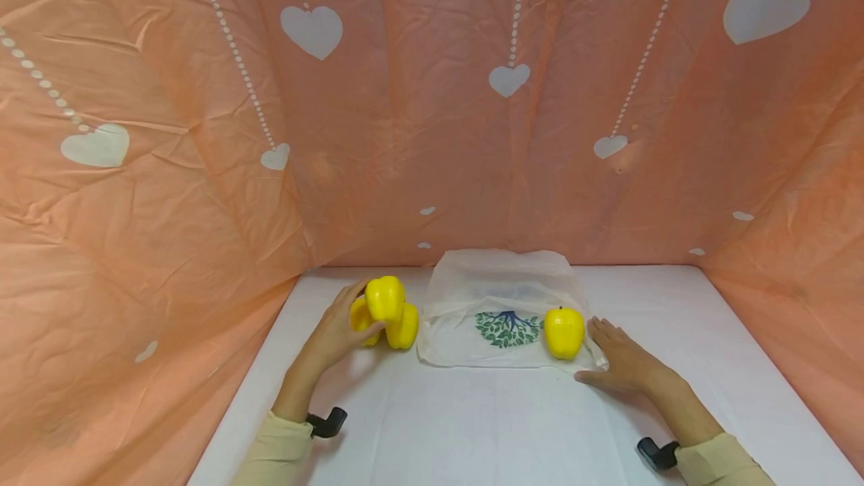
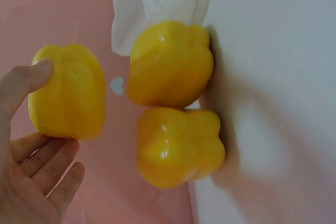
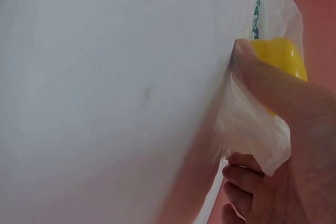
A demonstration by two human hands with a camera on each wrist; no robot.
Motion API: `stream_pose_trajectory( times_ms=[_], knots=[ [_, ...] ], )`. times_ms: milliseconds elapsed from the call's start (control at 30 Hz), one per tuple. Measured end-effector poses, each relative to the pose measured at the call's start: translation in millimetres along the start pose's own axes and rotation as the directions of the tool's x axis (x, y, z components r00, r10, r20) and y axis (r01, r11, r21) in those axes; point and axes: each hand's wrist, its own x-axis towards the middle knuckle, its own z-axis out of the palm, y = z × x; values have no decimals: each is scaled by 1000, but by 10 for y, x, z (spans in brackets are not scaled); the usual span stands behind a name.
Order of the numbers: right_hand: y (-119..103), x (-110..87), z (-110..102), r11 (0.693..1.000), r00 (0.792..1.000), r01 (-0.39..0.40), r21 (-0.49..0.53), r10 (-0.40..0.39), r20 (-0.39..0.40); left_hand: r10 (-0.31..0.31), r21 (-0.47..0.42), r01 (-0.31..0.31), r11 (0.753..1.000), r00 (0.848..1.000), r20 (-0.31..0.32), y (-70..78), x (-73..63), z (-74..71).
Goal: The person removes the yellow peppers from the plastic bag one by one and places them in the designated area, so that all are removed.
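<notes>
My left hand holds a yellow bell pepper by its sides, thumb on one face and fingers round the other. In the left wrist view this pepper is up off the table, apart from two more yellow bell peppers that stand side by side. A pale plastic bag with a printed tree lies flat at the back of the table. One yellow bell pepper stands on its right end. Beside that end rests my right hand, fingers extended and thumb apart, at the bag's corner.
The table has a white cover. An orange sheet with pale hearts hangs behind it and along both sides. Each wrist carries a small black camera mount.
</notes>
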Motion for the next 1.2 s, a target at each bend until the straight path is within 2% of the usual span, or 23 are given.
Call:
stream_pose_trajectory(
  times_ms=[400, 967, 1200],
  knots=[
    [-27, 4, -15, 1000, 1000, -11, 9, 10, 13, -25, 7, 25, 1000, 1000, -3, -113, -28, -125],
    [24, 27, 1, 1000, 1000, -11, 9, 11, 14, -9, 47, 11, 999, 999, -44, -247, -51, -286],
    [25, 20, 2, 1000, 1000, -14, 14, 14, 14, -7, 50, 8, 999, 1000, -27, -312, -75, -368]
  ],
)
